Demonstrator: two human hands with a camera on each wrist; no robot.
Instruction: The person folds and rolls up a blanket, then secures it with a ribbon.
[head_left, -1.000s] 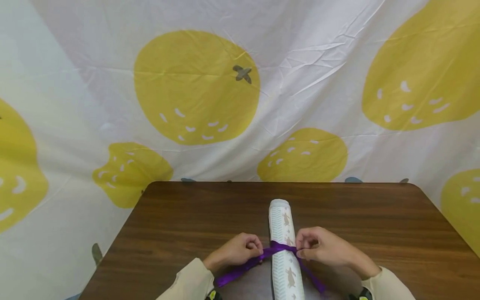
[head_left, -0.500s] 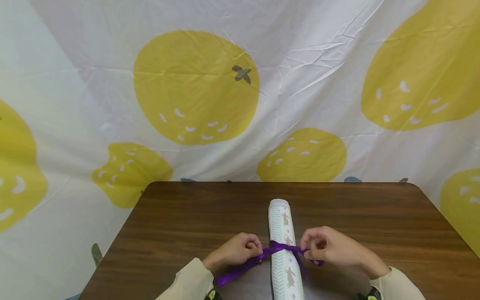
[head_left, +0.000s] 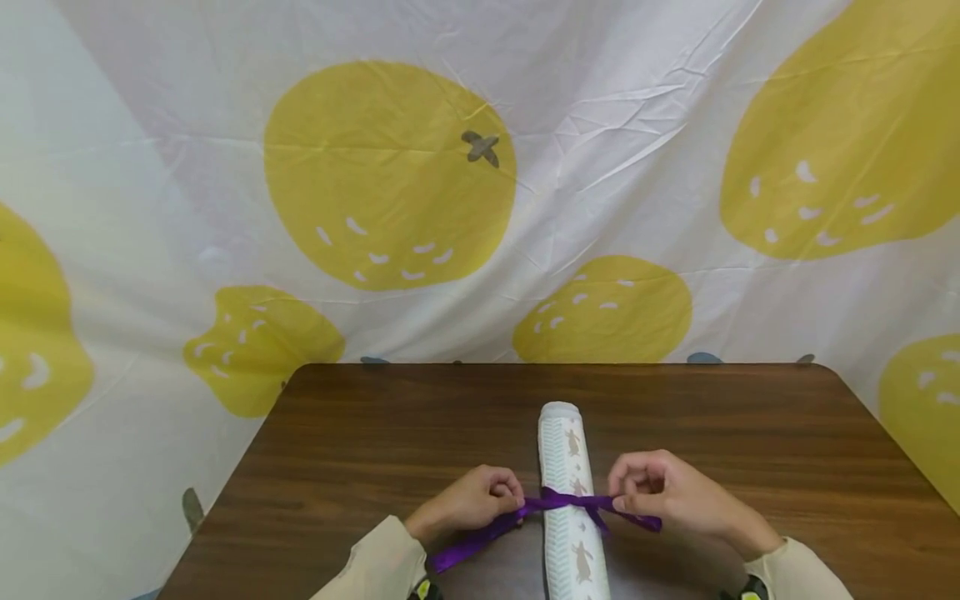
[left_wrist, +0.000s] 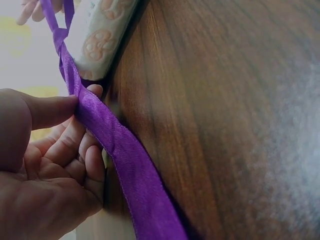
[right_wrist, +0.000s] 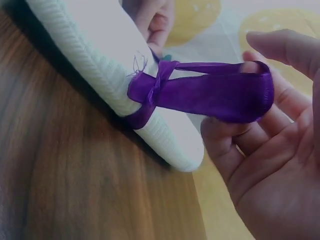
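A rolled white cloth or mat (head_left: 579, 550) with brown rabbit figures and pale blue zigzags lies lengthwise on the table. Around its middle runs a purple ribbon (head_left: 558, 499), crossed on top. On the left, my left hand (head_left: 482, 497) pinches the ribbon between thumb and fingers; in the left wrist view the ribbon's tail (left_wrist: 132, 160) hangs past the fingers. My right hand (head_left: 678, 493) holds the other side out to the right. The right wrist view shows that ribbon side as a loop (right_wrist: 215, 95) over a curled finger, the thumb standing apart.
The brown wood-grain table (head_left: 390, 417) has rounded far corners. Behind it hangs a white curtain (head_left: 420, 325) printed with yellow fruit. Pale sleeves (head_left: 382, 558) cover both forearms, and a dark band with a yellow-green mark sits at each wrist.
My right hand has moved right, away from the roll, drawing its side of the ribbon out sideways; earlier that tail hung down toward me. The left hand stays nearly in place, still pinching.
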